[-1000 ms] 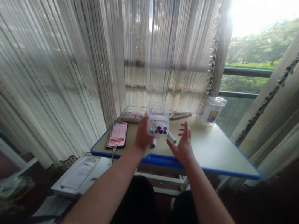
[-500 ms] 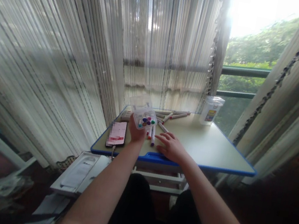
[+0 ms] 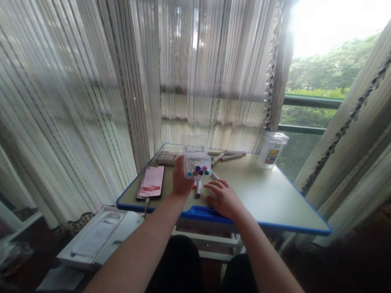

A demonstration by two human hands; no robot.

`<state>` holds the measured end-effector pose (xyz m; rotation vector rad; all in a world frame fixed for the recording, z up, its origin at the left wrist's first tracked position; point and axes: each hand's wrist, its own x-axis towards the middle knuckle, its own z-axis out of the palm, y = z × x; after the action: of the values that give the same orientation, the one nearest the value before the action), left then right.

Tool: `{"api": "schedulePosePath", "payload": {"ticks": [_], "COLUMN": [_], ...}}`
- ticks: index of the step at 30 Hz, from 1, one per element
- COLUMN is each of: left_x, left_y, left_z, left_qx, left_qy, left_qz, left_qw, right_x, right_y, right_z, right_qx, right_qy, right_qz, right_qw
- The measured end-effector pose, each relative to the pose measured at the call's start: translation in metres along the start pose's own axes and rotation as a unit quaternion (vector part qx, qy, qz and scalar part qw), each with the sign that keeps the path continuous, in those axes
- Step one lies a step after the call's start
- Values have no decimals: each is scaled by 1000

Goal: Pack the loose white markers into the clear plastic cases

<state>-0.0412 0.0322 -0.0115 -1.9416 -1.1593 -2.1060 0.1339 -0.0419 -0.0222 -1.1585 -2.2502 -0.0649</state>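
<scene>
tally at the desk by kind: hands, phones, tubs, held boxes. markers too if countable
Hands: 2 (left hand, right hand)
Phone: 1
Tub: 1
Held box: 1
Total: 5
Markers overlap too much to count; excluded.

The only view looks forward and down from the wearer's head — over the knees [image 3: 180,269] to the left hand [image 3: 182,182] and right hand [image 3: 224,199]. The desk [image 3: 265,198] lies near; the curtain [image 3: 223,71] rises beyond.

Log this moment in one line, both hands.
left hand: holds open transparent case of markers | right hand: open, near purple-capped marker | phone: on desk
</scene>
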Motion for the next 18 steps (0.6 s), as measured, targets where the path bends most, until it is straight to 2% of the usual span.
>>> {"api": "schedulePosePath", "payload": {"ticks": [10,18], "left_x": [0,37], "left_y": [0,-5], "left_z": [-1,-14], "left_qx": [11,27], "left_qy": [8,-55], "left_qz": [-14,37], "left_qw": [1000,997], "right_x": [-1,1], "right_y": [5,1], "right_z": [3,4], "right_qx": [22,11], "right_qy": [18,26], "right_qz": [-5,-31], "right_qw": [1000,999]}}
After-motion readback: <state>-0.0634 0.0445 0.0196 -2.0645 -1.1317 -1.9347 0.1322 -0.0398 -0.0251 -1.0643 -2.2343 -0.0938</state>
